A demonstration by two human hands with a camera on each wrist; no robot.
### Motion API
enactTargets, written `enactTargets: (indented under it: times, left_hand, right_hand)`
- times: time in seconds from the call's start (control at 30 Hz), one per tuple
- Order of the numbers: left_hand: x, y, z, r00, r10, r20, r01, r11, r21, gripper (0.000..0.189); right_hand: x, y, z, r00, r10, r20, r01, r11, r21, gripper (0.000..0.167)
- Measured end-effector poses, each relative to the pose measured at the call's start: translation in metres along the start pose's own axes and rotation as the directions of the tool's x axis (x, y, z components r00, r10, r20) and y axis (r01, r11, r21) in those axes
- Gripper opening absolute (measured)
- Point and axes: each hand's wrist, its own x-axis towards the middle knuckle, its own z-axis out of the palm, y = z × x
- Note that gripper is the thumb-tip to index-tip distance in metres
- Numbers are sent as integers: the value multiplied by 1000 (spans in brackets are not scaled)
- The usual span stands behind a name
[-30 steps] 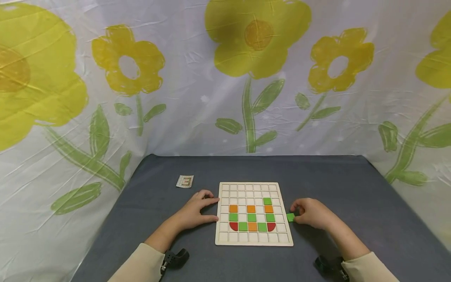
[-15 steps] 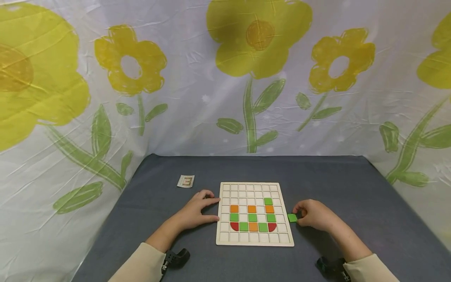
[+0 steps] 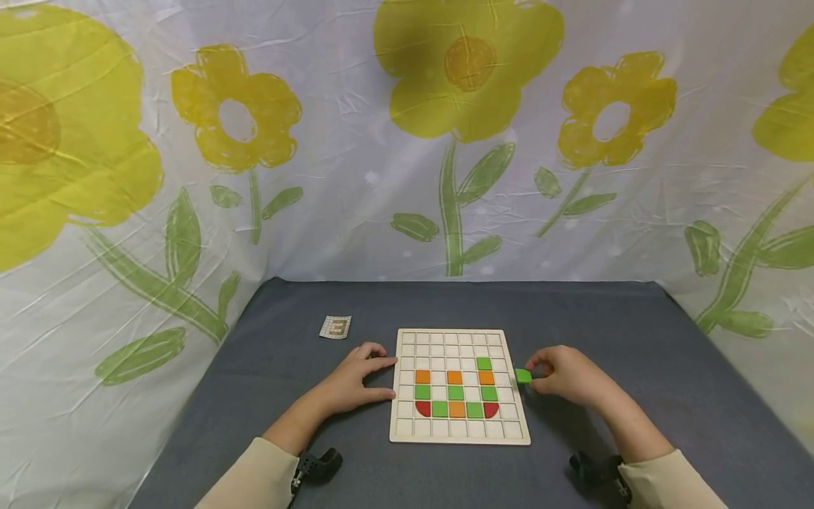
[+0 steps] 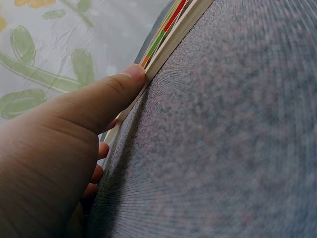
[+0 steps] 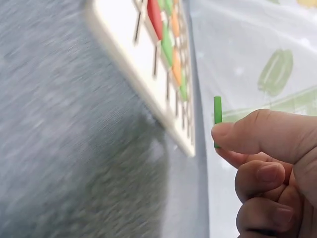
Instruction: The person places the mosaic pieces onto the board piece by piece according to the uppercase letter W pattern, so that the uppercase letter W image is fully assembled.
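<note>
A pale wooden grid board (image 3: 459, 431) lies on the dark table, with orange, green and red pieces set in its cells. My right hand (image 3: 562, 375) pinches a green square tile (image 3: 523, 376) between thumb and forefinger, just off the board's right edge. In the right wrist view this tile (image 5: 218, 111) appears edge-on, raised, its lower part covered by the thumb. The left hand (image 3: 350, 380) rests at the board's left edge, thumb and fingertips touching the rim. Close up in the left wrist view, the thumb (image 4: 114, 91) presses against the wooden side.
A small card (image 3: 335, 327) printed with a gridded pattern lies beyond the left hand. Dark cloth (image 3: 356, 304) covers the table. Behind it hangs a white curtain (image 3: 337, 177) with yellow flowers. Black wrist devices sit below both hands.
The right hand has lifted the green tile and carried it slightly away from me and toward the board's edge. My left hand stays in place on the left rim.
</note>
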Motion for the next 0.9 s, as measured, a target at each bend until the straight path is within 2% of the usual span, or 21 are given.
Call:
enactTargets:
  times: [0.4, 0.9]
  left_hand:
    - [-1, -5, 0, 1000, 2, -6, -2, 1000, 7, 69]
    - [-1, -5, 1, 1000, 10, -7, -10, 1000, -6, 70]
  right_hand:
    - [23, -41, 1, 997, -72, 14, 73, 997, -10, 22]
    - [59, -83, 10, 988, -146, 47, 149, 986, -76, 20]
